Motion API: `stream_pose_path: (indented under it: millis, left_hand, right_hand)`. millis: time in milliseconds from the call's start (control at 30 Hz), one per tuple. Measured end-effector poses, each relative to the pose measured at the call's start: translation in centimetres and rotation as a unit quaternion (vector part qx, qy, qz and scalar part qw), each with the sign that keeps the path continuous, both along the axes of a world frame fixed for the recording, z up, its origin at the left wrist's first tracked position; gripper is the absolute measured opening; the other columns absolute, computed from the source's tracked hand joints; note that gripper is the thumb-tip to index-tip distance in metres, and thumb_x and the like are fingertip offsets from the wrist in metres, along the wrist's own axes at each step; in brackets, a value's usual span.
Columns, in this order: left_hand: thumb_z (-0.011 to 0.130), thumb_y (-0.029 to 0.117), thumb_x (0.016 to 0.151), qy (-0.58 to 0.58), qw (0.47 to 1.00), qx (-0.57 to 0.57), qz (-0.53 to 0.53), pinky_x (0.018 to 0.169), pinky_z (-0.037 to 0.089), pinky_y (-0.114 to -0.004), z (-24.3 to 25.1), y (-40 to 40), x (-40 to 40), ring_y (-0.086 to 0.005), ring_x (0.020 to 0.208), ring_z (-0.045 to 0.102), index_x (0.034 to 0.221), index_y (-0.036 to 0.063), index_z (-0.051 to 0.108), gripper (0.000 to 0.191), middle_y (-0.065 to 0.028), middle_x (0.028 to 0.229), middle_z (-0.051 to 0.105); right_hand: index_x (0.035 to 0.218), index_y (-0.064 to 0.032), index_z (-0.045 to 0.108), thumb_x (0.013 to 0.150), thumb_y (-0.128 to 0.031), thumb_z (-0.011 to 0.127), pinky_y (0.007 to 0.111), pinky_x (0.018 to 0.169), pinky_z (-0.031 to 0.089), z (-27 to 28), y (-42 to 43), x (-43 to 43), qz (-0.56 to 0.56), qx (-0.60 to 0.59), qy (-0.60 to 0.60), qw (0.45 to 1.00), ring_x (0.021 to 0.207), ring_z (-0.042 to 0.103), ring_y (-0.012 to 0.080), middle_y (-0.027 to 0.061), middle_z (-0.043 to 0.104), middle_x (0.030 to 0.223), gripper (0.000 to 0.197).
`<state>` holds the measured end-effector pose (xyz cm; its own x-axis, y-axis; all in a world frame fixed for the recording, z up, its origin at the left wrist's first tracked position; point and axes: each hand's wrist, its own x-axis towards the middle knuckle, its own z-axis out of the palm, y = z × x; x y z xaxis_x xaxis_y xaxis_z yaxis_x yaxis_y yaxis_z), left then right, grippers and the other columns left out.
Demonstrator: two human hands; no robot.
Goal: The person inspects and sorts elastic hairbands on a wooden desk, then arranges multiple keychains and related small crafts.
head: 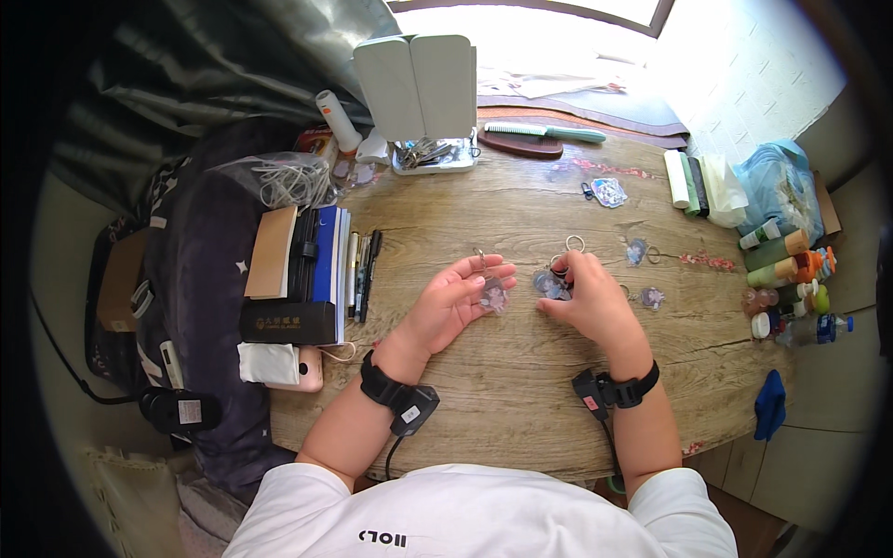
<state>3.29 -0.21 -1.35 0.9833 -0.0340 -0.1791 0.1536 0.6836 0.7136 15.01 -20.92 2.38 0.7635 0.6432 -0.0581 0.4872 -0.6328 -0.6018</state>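
Observation:
My left hand (455,300) holds a clear acrylic keychain (494,296) between thumb and fingers, its metal clasp standing up above the fingers. To its right, my right hand (586,296) has thumb and fingers around a small group of acrylic keychains (549,282) with metal rings; how firmly it grips them I cannot tell. Right of that hand lie a keychain with a ring (636,252) and, lower, another keychain (653,298). Farther back lies a larger acrylic charm (609,192) with a dark clasp.
Notebooks (271,254), pens (365,275) and a black glasses case (287,322) lie at the left. A white box (434,167) with an upright lid, a comb (575,134) and a brown comb (523,146) are at the back. Bottles (776,250) and a blue bag (778,185) line the right.

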Motion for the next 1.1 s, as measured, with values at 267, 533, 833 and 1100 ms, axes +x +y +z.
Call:
stream_pose_path:
  millis: [267,533,833,1100]
  left_hand:
    - [0.038,0.033,0.101,0.017,0.997,-0.074,-0.021,0.105,0.042,-0.043,-0.2,-0.1,0.0,-0.0324,0.127,0.048,0.134,0.0001,0.042,0.047,-0.0237,0.137,0.048]
    - [0.039,0.045,0.099,0.039,0.993,-0.068,-0.087,0.106,0.04,-0.042,0.1,-0.3,0.0,-0.0342,0.128,0.048,0.134,-0.0032,0.037,0.06,-0.0283,0.139,0.043]
    - [0.039,0.047,0.099,0.027,0.994,-0.056,-0.09,0.106,0.04,-0.041,0.2,-0.3,-0.2,-0.0338,0.128,0.048,0.133,-0.0021,0.037,0.059,-0.0304,0.14,0.04]
    - [0.039,0.046,0.1,0.033,0.992,-0.074,-0.097,0.105,0.042,-0.039,-0.3,-0.1,-0.2,-0.0288,0.125,0.051,0.135,-0.0015,0.035,0.059,-0.0215,0.134,0.049]
  right_hand:
    - [0.099,-0.0038,0.055,0.07,-0.021,0.073,0.039,0.075,0.051,-0.7,0.5,0.0,0.006,-0.021,-0.017,1.0,0.086,0.062,0.0309,0.0146,0.061,0.093,0.038]
    - [0.091,-0.0036,0.057,0.071,-0.019,0.07,0.04,0.072,0.051,-0.1,0.5,0.2,-0.005,-0.005,-0.017,1.0,0.082,0.063,0.0318,0.0154,0.063,0.087,0.028]
    - [0.085,-0.0016,0.067,0.076,-0.016,0.068,0.037,0.066,0.052,0.6,0.4,1.1,-0.063,0.024,0.001,0.998,0.07,0.066,0.0293,0.0129,0.067,0.074,0.017]
    - [0.111,0.0054,0.06,0.086,-0.005,0.063,0.022,0.063,0.052,0.4,1.4,0.6,-0.023,0.235,0.387,0.891,0.077,0.065,0.01,0.0046,0.066,0.085,0.027]
